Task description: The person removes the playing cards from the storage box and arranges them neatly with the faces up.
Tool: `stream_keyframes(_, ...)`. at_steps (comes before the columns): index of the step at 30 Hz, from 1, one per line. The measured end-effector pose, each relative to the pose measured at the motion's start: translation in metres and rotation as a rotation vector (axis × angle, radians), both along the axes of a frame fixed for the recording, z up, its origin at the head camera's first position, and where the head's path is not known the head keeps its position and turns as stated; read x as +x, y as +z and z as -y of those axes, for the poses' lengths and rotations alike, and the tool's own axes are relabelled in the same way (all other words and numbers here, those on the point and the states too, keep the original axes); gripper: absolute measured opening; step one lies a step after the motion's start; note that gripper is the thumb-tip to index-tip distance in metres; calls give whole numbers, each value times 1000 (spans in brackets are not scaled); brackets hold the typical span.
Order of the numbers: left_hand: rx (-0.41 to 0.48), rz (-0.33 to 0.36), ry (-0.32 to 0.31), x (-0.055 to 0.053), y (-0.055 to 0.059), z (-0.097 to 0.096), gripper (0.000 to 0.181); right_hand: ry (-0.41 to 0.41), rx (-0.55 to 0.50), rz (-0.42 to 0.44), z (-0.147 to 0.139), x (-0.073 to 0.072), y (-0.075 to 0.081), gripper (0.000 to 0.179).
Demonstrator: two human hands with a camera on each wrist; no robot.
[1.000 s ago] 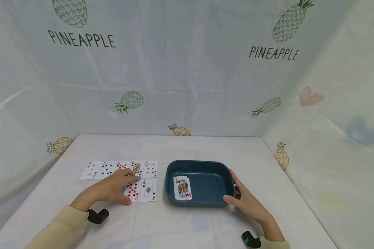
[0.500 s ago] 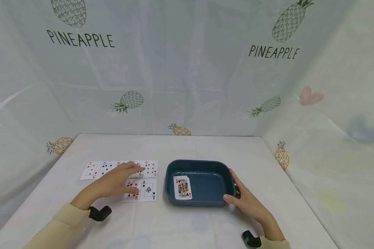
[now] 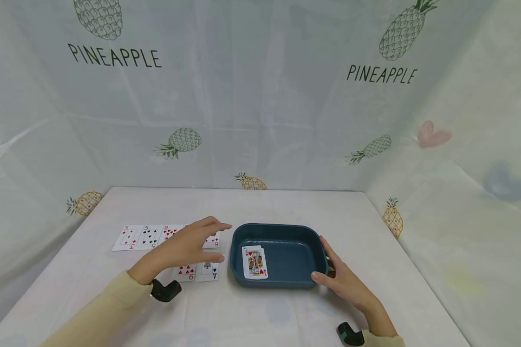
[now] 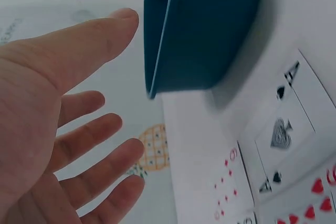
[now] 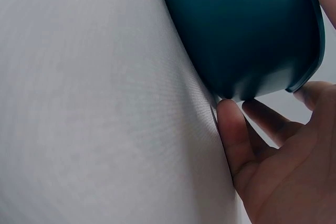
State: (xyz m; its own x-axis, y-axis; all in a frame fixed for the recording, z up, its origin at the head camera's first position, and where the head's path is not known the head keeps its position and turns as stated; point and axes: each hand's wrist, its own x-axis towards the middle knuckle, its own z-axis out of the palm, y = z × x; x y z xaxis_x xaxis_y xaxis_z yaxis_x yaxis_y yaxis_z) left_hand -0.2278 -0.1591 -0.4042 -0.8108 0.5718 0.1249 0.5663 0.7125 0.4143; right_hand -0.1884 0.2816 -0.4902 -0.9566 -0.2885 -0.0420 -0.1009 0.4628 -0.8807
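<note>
1. At the left edge of the table, a yellow pineapple print [image 3: 87, 203] shows on the hanging cloth.
2. In the lower left of the frame, a pale beige sleeve [image 3: 97, 315] leads to a black wrist device [image 3: 167, 291].
3. Left of centre, a row of playing cards lies flat: a red-pip card [image 3: 128, 237], a black five [image 3: 150, 237] and a red ten [image 3: 169, 233], side by side.
4. The left hand [image 3: 184, 246] is above the cards and hides part of them; its thumb and fingers stand well apart, the fingertips near the dish.
5. Below and beside this hand appear the nine of hearts [image 3: 185, 273], the ace of spades [image 3: 208, 271] and the six of diamonds [image 3: 212, 241].
6. In the lower centre stands the dark teal rectangular dish [image 3: 280, 283]. On its floor, at the left side, lies a red-suit king [image 3: 256, 265], with another card edge under it.
7. At right of centre, the right hand [image 3: 346, 283] grips the right end of the dish, thumb at the rim corner, fingers against the outer wall. The two hands are apart from each other.
</note>
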Motion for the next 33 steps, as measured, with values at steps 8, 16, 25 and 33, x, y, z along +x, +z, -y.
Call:
stream_keyframes(8, -39, 13, -47, -5, -2, -38, 76, -1, 11, 2, 1, 1, 1, 100)
stream_keyframes(16, -122, -38, -133, -10, -11, -71, 74, -6, 19, 7, 2, 2, 2, 99)
stream_keyframes(25, -187, -65, -144, -13, -25, -90, 76, -5, 28, 4, 1, 2, 1, 99)
stream_keyframes(33, -284, -130, -89, -13, -33, -100, 80, 3, 30, -7, 1, 1, 2, 99)
